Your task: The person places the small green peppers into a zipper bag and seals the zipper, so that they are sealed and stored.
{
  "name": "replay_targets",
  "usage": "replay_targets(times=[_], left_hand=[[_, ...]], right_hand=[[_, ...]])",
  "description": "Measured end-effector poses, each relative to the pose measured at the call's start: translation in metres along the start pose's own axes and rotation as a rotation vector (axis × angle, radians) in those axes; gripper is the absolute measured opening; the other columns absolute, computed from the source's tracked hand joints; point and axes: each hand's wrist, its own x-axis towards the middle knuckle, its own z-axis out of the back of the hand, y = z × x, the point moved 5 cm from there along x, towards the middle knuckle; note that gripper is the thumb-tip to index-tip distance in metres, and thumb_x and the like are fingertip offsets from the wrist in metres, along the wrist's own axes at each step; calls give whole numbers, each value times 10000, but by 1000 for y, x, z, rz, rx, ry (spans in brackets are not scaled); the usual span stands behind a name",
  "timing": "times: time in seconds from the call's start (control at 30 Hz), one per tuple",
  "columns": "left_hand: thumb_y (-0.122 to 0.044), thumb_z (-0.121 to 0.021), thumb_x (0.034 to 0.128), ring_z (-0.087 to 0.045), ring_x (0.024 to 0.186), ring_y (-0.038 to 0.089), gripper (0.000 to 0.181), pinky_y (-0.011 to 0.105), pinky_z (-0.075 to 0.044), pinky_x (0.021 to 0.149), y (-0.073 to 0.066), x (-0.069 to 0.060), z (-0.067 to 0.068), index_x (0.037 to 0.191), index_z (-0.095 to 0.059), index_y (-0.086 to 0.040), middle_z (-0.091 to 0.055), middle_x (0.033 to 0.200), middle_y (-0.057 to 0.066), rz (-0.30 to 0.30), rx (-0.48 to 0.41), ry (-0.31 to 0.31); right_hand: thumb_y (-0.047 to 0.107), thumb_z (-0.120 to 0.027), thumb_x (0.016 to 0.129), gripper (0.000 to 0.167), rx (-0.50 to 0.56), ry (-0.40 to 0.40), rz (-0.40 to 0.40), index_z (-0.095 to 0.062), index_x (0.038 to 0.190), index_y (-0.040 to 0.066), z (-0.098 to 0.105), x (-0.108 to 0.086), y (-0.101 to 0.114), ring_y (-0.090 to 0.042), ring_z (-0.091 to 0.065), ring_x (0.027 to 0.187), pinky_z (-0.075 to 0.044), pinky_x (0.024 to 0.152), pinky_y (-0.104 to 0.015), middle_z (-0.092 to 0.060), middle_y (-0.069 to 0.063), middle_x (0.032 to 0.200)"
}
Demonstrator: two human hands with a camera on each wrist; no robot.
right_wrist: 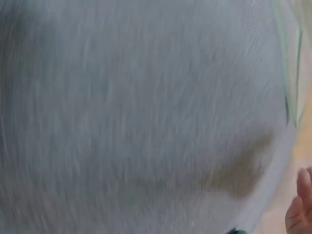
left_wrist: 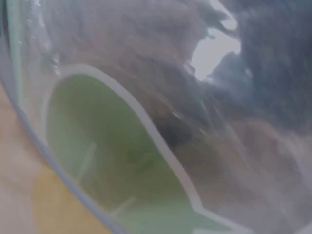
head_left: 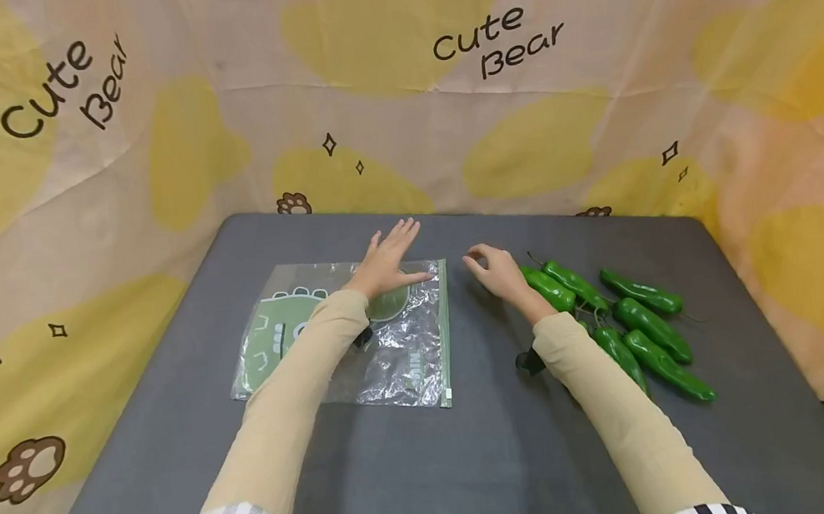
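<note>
A clear zip bag (head_left: 386, 368) with a green cartoon print lies flat on the grey table. Over its upper right part is my left hand (head_left: 386, 268), fingers spread and holding nothing; whether it touches the plastic I cannot tell. The bag's print (left_wrist: 112, 141) fills much of the left wrist view. My right hand (head_left: 500, 273), loosely bent and holding nothing visible, is between the bag's green zip edge (head_left: 445, 329) and several green peppers (head_left: 648, 320). In the right wrist view, its fingers (right_wrist: 304, 195) show at the lower right edge.
The peppers lie in a loose group on the right of the grey table (head_left: 435, 472), partly behind my right forearm. A white slider (head_left: 448, 395) sits at the zip's near end. Printed yellow and beige cloth (head_left: 394, 83) surrounds the table's back and sides.
</note>
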Motion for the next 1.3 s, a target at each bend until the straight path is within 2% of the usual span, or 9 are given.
replay_targets(times=[0.1, 0.23, 0.47, 0.57, 0.7, 0.83, 0.97, 1.2, 1.3], left_hand=[[-511, -672, 726, -113, 1326, 177, 960, 430, 42, 1056, -11, -4, 3, 1430, -166, -96, -190, 1457, 51, -31, -77, -71], [-474, -745, 657, -171, 1313, 181, 1005, 454, 7, 1056, -20, -13, -2, 1415, -222, -72, -261, 1428, 72, -47, -160, -124], [-416, -773, 644, -168, 1311, 186, 1021, 442, -9, 1060, -15, -39, -30, 1417, -207, -63, -214, 1441, 91, -12, -284, -72], [-367, -781, 655, -200, 1296, 289, 966, 468, -88, 1053, -11, -50, -36, 1416, -244, -113, -241, 1427, 129, 61, -433, -111], [-271, -799, 655, -294, 1239, 354, 874, 500, -236, 1005, -10, -59, -35, 1386, -338, -137, -335, 1383, 142, 86, -624, -199], [-239, -801, 652, -373, 1207, 287, 828, 444, -302, 990, -13, -58, -41, 1350, -389, -73, -402, 1346, 96, 14, -622, -185], [-209, -806, 648, -389, 1196, 291, 802, 422, -318, 985, -16, -53, -53, 1323, -414, -26, -419, 1323, 143, -44, -606, -164], [-279, -808, 628, -368, 1206, 308, 842, 446, -289, 996, -15, -52, -63, 1338, -408, -67, -383, 1346, 152, -107, -541, -127], [-319, -801, 634, -351, 1215, 324, 848, 471, -284, 992, -13, -54, -67, 1342, -403, -73, -371, 1354, 159, -123, -513, -132]], right_hand=[[234, -522, 919, 350, 89, -46, 19, -551, 1168, -11, -1, -7, 2, -268, -576, 847, -485, 717, -399, -581, -144, 1101], [198, -544, 909, 325, 216, -73, 49, -557, 1174, 10, -6, -15, 9, -272, -573, 893, -489, 731, -406, -586, -136, 1115], [163, -591, 875, 320, 322, -71, 112, -572, 1122, -40, -36, -28, 9, -247, -578, 919, -478, 787, -380, -624, -125, 1040], [146, -635, 841, 316, 375, -120, 61, -591, 1084, -52, -45, -37, 3, -237, -596, 891, -487, 773, -379, -643, -119, 989], [137, -653, 825, 304, 448, -173, 29, -604, 1066, -42, -50, -47, -6, -229, -602, 892, -489, 768, -376, -647, -116, 981], [118, -640, 830, 275, 457, -181, 105, -607, 1056, -36, -51, -53, -8, -219, -573, 898, -469, 772, -315, -646, -120, 984], [21, -645, 806, 233, 409, -191, 189, -614, 1023, -59, -41, -65, 7, -314, -486, 839, -417, 742, -384, -637, -172, 965], [197, -723, 754, 340, 188, -167, 217, -661, 1062, 67, -50, -59, -10, -183, -492, 880, -422, 763, -388, -614, -46, 1086], [177, -738, 725, 349, 112, -173, 275, -669, 1042, 50, -51, -59, -8, -240, -491, 896, -419, 756, -434, -586, -96, 1116]])
